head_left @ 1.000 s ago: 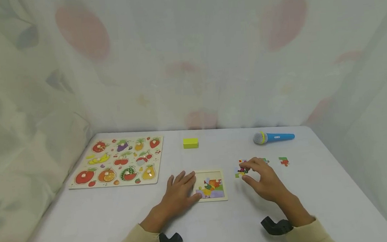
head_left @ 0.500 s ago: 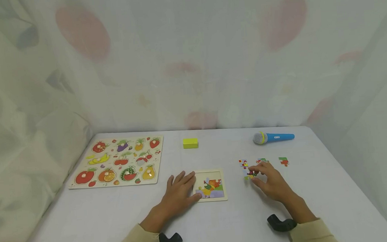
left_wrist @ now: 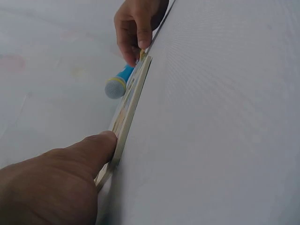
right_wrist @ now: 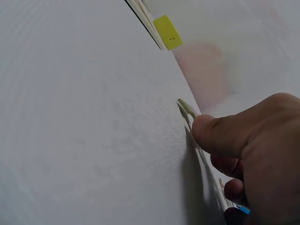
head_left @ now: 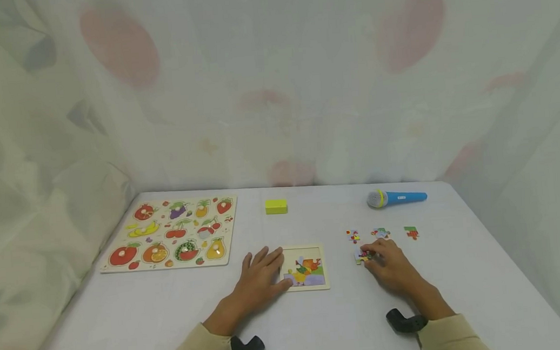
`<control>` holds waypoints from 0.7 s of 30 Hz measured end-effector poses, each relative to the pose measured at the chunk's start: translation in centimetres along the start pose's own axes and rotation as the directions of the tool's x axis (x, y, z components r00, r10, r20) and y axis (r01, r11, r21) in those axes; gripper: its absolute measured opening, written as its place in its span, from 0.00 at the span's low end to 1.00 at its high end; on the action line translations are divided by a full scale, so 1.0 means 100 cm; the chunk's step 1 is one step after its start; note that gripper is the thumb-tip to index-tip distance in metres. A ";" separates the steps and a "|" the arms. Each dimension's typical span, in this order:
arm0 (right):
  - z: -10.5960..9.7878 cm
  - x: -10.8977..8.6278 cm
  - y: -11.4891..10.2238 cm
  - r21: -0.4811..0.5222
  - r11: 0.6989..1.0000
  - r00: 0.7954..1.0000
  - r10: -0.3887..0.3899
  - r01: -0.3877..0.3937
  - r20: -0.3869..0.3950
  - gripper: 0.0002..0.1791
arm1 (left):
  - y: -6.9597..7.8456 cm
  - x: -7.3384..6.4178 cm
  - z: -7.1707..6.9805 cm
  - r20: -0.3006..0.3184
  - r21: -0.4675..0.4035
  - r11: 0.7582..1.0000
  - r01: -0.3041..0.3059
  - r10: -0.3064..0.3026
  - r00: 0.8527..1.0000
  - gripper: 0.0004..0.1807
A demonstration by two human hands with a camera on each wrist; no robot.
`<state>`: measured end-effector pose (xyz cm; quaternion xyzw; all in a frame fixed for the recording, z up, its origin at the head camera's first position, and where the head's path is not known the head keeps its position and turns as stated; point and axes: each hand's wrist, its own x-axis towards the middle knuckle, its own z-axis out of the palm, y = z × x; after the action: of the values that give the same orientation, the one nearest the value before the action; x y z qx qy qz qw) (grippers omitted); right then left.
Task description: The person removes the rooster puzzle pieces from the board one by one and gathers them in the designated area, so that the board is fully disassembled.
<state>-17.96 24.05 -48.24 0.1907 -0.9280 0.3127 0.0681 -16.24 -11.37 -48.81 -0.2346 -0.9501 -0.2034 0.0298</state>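
Note:
My left hand (head_left: 260,282) rests flat across the left side of a small wooden puzzle tray (head_left: 326,272), its thumb on the lower rim. Assembled picture pieces (head_left: 306,273) fill the tray's lower part, while bare wood shows along the top and left. Right of the tray, my right hand (head_left: 391,265) pinches a jigsaw piece (head_left: 360,256) between thumb and fingers, low over the table. In the right wrist view the piece's edge (right_wrist: 186,107) sticks out past the thumb, a shadow beneath it. The fingers hide part of the piece.
Beyond the right hand lie three loose jigsaw pieces, a left one (head_left: 353,236), a middle one (head_left: 380,233) and a right one (head_left: 412,233). Farther back are a blue toy microphone (head_left: 398,198) and a yellow block (head_left: 276,206). A fruit puzzle board (head_left: 167,234) lies at left.
My right hand has moved a little rightward, away from the tray, with the jigsaw piece. The piece has turned in the fingers and come lower. My left hand has stayed still.

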 end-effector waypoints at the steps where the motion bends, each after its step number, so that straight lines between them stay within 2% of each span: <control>1: 0.000 0.000 0.001 -0.005 1.000 1.000 0.002 -0.002 0.003 0.18 | 0.000 0.000 0.000 0.001 -0.001 1.000 0.000 0.000 1.000 0.38; 8: -0.001 0.000 0.002 -0.044 0.999 1.000 0.023 -0.022 0.018 0.20 | 0.001 0.000 0.000 -0.009 -0.002 1.000 -0.010 0.010 1.000 0.38; 12: -0.008 0.001 -0.005 -0.011 1.000 1.000 0.018 -0.018 -0.020 0.23 | 0.000 0.000 0.002 0.004 -0.008 1.000 0.000 0.000 1.000 0.38; 17: -0.021 0.005 -0.020 0.046 0.996 0.992 -0.070 0.075 -0.106 0.24 | 0.000 0.000 0.002 0.006 -0.012 1.000 0.006 -0.006 1.000 0.38; 21: -0.030 0.010 -0.039 0.026 0.991 0.980 -0.123 0.128 -0.158 0.25 | 0.000 0.000 0.001 0.002 -0.011 1.000 0.009 -0.009 1.000 0.38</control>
<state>-17.30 22.75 -43.44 0.2251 -0.9002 0.3384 0.1565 -16.27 -11.32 -48.95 -0.2306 -0.9501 -0.2086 0.0266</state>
